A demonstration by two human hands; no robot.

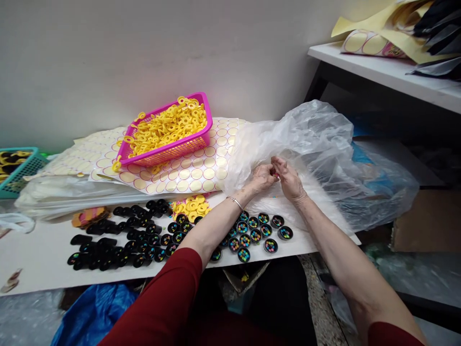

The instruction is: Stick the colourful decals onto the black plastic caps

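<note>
My left hand (pixel 264 177), with a bracelet (pixel 235 203) at its wrist, is closed, its fingertips meeting my right hand (pixel 291 181) over a clear plastic bag (pixel 248 144). The right hand is cupped, fingers together and bent toward the left. A small pinkish bit shows between them; what they hold is mostly hidden. Nearer me stand several round black cups (pixel 271 245) with small coloured beads inside. Left of my forearm, more black cups (pixel 108 257) lie on their sides in rows. Beside them is a pile of yellow rings (pixel 192 207).
A pink basket (pixel 163 153) heaped with yellow rings sits on sheets of round stickers (pixel 187 175) by the wall. At far left is a teal basket (pixel 21 178). A white shelf (pixel 382 72) juts out at upper right. Below the front edge hangs a blue bag (pixel 95 312).
</note>
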